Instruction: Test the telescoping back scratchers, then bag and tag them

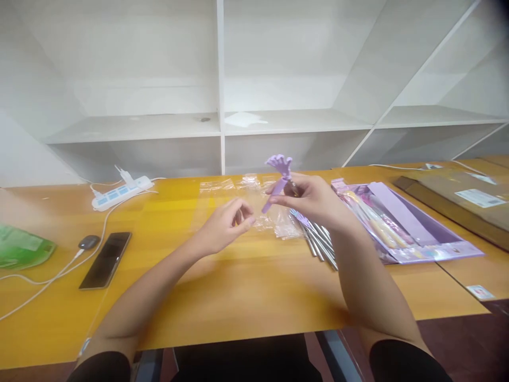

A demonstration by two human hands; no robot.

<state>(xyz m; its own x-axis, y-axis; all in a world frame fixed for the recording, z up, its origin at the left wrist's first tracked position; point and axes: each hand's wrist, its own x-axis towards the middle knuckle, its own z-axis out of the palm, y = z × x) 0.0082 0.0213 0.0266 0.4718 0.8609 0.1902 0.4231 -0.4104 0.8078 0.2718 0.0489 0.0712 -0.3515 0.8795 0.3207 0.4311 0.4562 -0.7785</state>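
Purple hand-shaped piece (283,170) is above the tabletop (238,297), pinched in the grip of the right hand (312,199); the left hand (225,225) is just beside, fingers curled; whether its fingertips meet, I cannot tell.

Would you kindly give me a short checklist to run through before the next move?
1. Purple hand-shaped piece gripped: ok, held in the right hand.
2. Left hand free: ok, no object visible in it.
3. Right hand holding nothing else: cannot tell, its fingers hide part of the grip.
4. Silver rods laid in a neat row: not ok, they lie loosely bunched.
5. Phone away from both hands: ok, off to the left.
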